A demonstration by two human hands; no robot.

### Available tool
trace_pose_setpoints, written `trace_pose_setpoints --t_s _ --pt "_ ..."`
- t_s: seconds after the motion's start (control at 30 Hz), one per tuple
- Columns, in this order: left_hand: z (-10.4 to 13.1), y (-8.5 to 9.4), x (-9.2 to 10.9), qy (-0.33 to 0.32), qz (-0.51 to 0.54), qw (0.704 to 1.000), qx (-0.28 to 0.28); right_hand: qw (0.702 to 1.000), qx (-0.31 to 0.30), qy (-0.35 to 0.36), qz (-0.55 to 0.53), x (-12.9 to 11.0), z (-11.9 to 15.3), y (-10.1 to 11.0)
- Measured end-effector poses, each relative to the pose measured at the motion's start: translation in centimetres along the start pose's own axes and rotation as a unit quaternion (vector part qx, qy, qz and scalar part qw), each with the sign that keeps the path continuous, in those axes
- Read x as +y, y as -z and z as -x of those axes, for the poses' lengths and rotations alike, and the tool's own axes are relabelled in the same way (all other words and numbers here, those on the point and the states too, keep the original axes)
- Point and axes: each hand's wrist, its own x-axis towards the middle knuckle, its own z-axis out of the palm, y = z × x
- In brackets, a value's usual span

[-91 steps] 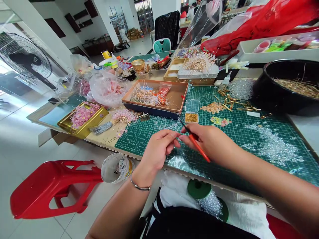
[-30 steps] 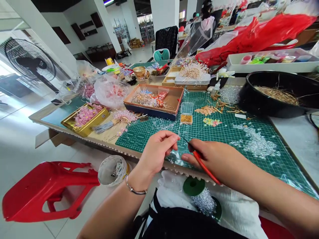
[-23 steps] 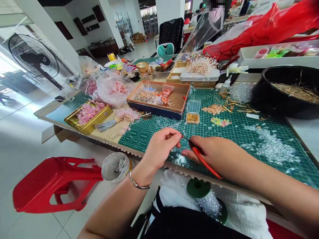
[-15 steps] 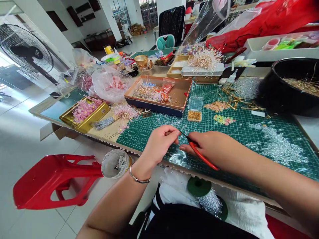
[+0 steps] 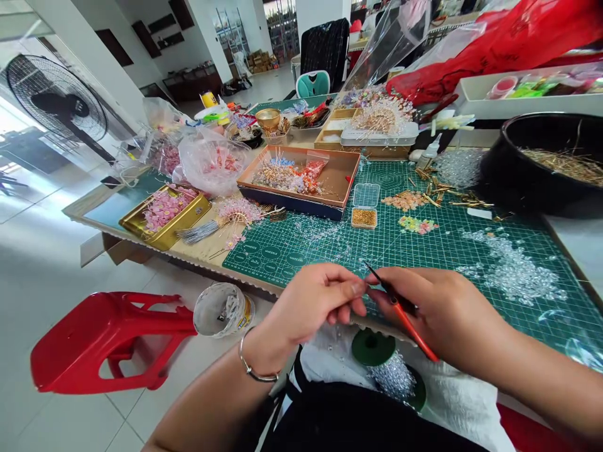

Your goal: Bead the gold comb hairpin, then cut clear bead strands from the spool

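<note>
Both hands have drawn toward the green mat's front edge: left hand pinched, on what I can't tell; right hand gripping red-handled pliers. Clear beads lie loose on its right; progress is unclear.

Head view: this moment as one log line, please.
left hand: pinching, item unclear | right hand: holds red-handled tool | green mat: clear beads loose

Black clothing is worn with a slim, silver-coloured bangle.
</note>
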Motion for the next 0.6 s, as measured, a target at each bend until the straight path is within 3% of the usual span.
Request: trace_pose_setpoints --t_s 0.2,0.33,0.6 --pt "0.2 -1.9 -1.2 0.013 0.038 0.999 -0.028 0.999 0.018 0.025 -0.044 0.1 1.9 -0.2" --pt "0.7 -2.4 -1.2 0.02 0.055 0.997 -0.052 0.988 0.008 -0.083 -0.134 -0.1 2.5 1.2" --pt "2.4 -2.4 -0.9 0.036 0.029 0.997 -0.063 0.911 0.141 -0.321 -0.218 1.0 5.4 5.3"
